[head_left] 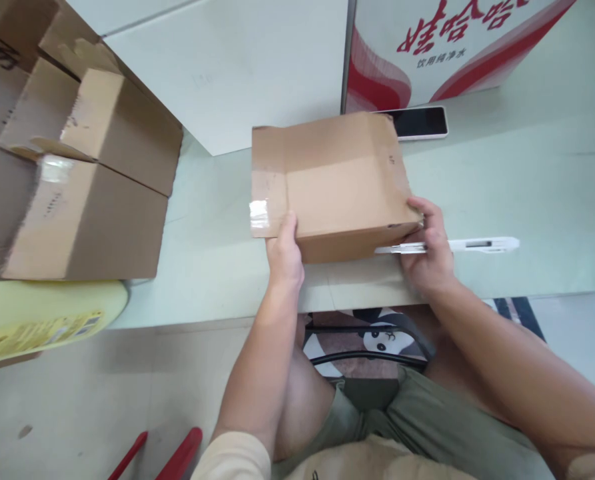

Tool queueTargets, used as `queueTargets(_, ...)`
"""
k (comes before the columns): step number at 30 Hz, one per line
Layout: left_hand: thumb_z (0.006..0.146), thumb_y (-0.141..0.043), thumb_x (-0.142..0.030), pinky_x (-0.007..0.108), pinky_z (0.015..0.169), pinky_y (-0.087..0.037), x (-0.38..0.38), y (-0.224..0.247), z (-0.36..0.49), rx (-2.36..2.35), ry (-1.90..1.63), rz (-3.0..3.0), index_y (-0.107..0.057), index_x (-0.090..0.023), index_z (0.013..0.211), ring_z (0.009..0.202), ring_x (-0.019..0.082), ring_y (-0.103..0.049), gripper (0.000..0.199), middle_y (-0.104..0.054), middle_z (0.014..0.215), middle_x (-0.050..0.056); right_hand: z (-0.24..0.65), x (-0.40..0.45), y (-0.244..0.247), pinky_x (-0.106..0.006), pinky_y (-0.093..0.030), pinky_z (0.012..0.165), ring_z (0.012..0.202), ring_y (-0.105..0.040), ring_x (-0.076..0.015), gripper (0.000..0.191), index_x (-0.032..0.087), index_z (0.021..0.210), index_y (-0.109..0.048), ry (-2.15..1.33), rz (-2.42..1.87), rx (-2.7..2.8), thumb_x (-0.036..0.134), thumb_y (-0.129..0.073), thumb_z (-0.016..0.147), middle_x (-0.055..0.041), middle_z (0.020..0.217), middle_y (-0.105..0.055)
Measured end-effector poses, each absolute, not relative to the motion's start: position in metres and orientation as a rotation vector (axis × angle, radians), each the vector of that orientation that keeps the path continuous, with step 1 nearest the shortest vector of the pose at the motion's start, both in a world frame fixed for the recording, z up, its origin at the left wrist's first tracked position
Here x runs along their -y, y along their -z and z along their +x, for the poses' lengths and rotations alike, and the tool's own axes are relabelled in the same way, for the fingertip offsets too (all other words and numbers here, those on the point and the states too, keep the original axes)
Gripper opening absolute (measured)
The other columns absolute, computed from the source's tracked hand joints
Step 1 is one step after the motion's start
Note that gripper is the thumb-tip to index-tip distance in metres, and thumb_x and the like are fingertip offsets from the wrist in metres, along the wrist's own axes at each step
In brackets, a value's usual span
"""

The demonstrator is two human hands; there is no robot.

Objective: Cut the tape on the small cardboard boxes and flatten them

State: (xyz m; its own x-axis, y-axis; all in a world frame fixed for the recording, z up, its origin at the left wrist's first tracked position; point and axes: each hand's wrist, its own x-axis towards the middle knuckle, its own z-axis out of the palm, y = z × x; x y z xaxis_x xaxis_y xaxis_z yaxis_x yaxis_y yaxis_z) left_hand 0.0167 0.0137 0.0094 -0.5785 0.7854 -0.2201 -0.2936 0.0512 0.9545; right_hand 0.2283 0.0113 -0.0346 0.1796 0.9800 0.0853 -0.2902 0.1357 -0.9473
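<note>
A brown cardboard box (340,180) is held in front of me over the pale green tabletop, tilted a little. A strip of shiny tape shows on its left flap. My left hand (284,257) grips the box's near left corner, thumb on top and the other fingers hidden beneath. At the near right corner my right hand (430,250) steadies the box with its fingers. That same hand also holds a white utility knife (484,245), its tip pointing left along the near side of the box.
Several cardboard boxes (112,167) stand at the left, beside a yellow bottle (52,317). Behind are a white cabinet-like block (237,67) and a red-and-white carton (427,60). A phone-like device (422,123) lies behind the held box. The tabletop's front edge (187,321) runs before my lap.
</note>
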Motion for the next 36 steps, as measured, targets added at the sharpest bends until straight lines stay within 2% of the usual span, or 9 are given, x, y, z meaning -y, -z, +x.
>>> queueTargets(3, 0.086, -0.068, -0.041, 0.042, 0.116, -0.056, -0.02, -0.013, 0.01, -1.386, -1.672, 0.298, -0.074, -0.018, 0.107, 0.141, 0.032, -0.064, 0.032, -0.073, 0.141, 0.013, 0.23, -0.012, 0.032, -0.043, -0.057, 0.075, 0.078, -0.065, -0.0243, 0.056, 0.036, 0.121, -0.063, -1.083, -0.915, 0.881, 0.073, -0.066, 0.079, 0.0, 0.086, -0.067)
queueTargets(5, 0.085, -0.065, -0.043, 0.042, 0.113, -0.058, -0.022, -0.015, 0.005, -1.351, -1.679, 0.249, -0.073, -0.018, 0.104, 0.139, 0.032, -0.066, 0.032, -0.073, 0.14, 0.014, 0.233, -0.014, 0.031, -0.041, -0.056, 0.073, 0.077, -0.066, -0.0232, 0.051, 0.035, 0.117, -0.064, -1.052, -0.896, 0.843, 0.072, -0.064, 0.081, -0.0005, 0.083, -0.069)
queueTargets(10, 0.083, -0.066, -0.045, 0.04, 0.111, -0.058, -0.022, -0.014, 0.003, -1.354, -1.691, 0.343, -0.073, -0.021, 0.1, 0.138, 0.032, -0.066, 0.031, -0.077, 0.132, 0.012, 0.237, -0.017, 0.029, -0.043, -0.058, 0.079, 0.08, -0.068, -0.023, 0.046, 0.035, 0.107, -0.065, -1.078, -0.95, 0.81, 0.074, -0.061, 0.083, 0.0003, 0.081, -0.069)
queueTargets(18, 0.087, -0.067, -0.044, 0.04, 0.12, -0.052, -0.02, -0.007, 0.009, -1.502, -1.74, 0.474, -0.073, -0.019, 0.111, 0.144, 0.03, -0.061, 0.035, -0.072, 0.142, 0.013, 0.231, -0.015, 0.029, -0.045, -0.058, 0.085, 0.081, -0.068, -0.0235, 0.053, 0.03, 0.091, -0.07, -1.02, -0.95, 0.879, 0.08, -0.056, 0.084, -0.0022, 0.082, -0.069)
queueTargets(23, 0.088, -0.075, -0.04, 0.032, 0.128, -0.042, -0.014, -0.008, 0.01, -1.648, -1.731, 0.797, -0.072, -0.021, 0.126, 0.154, 0.024, -0.052, 0.042, -0.072, 0.142, 0.008, 0.233, -0.015, 0.031, -0.042, -0.057, 0.075, 0.073, -0.063, -0.0226, 0.057, 0.028, 0.077, -0.065, -1.027, -0.979, 0.889, 0.084, -0.055, 0.083, -0.0024, 0.075, -0.062)
queueTargets(25, 0.088, -0.076, -0.036, 0.031, 0.127, -0.042, -0.014, -0.009, 0.01, -1.644, -1.739, 0.788, -0.073, -0.021, 0.126, 0.153, 0.024, -0.052, 0.041, -0.073, 0.142, 0.008, 0.233, -0.015, 0.029, -0.041, -0.057, 0.073, 0.07, -0.061, -0.0219, 0.056, 0.028, 0.076, -0.063, -1.046, -0.968, 0.878, 0.083, -0.058, 0.082, -0.0018, 0.073, -0.06)
queueTargets(31, 0.092, -0.067, -0.031, 0.033, 0.117, -0.054, -0.022, -0.007, 0.007, -1.593, -1.769, 0.54, -0.072, -0.02, 0.124, 0.141, 0.024, -0.064, 0.034, -0.074, 0.139, 0.009, 0.233, -0.016, 0.029, -0.046, -0.058, 0.085, 0.078, -0.064, -0.0238, 0.057, 0.028, 0.075, -0.058, -1.071, -0.952, 0.879, 0.085, -0.061, 0.079, -0.0018, 0.076, -0.06)
queueTargets(36, 0.092, -0.069, -0.032, 0.031, 0.12, -0.051, -0.024, -0.008, 0.003, -1.669, -1.818, 0.654, -0.074, -0.021, 0.121, 0.144, 0.024, -0.062, 0.032, -0.074, 0.139, 0.009, 0.239, -0.012, 0.033, -0.047, -0.051, 0.085, 0.083, -0.062, -0.0272, 0.063, 0.026, 0.054, -0.046, -1.124, -0.93, 1.03, 0.081, -0.057, 0.082, -0.0051, 0.077, -0.061)
